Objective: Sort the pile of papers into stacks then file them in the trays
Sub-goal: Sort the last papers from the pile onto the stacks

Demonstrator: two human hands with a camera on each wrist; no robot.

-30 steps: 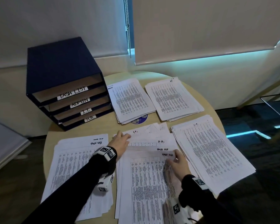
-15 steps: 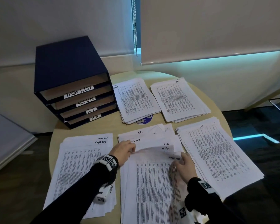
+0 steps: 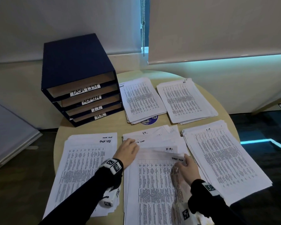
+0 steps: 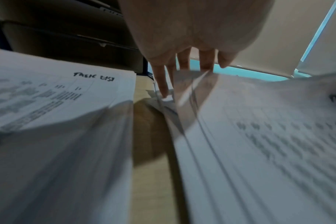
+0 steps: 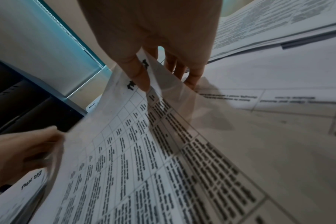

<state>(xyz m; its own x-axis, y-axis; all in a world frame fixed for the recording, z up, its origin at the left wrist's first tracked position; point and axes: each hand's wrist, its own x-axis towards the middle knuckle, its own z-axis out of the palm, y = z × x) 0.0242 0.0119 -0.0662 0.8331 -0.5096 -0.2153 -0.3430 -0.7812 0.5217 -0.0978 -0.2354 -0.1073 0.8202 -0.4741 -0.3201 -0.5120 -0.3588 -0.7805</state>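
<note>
Right hand pinches top-right corner of the top sheet, thumb above & fingers under, corner lifted off the middle pile; sheet marked TASK LIST. Left hand at the sheet's top-left edge, fingers straight, tips down on the pile w/ paper edge against them. Left of it, just beside: TASK LIST stack. Right: I.T. stack. Two more stacks further back on the round table. Blue tray unit back left, slots TASK LIST, ADMIN, I.T., H.R
</note>
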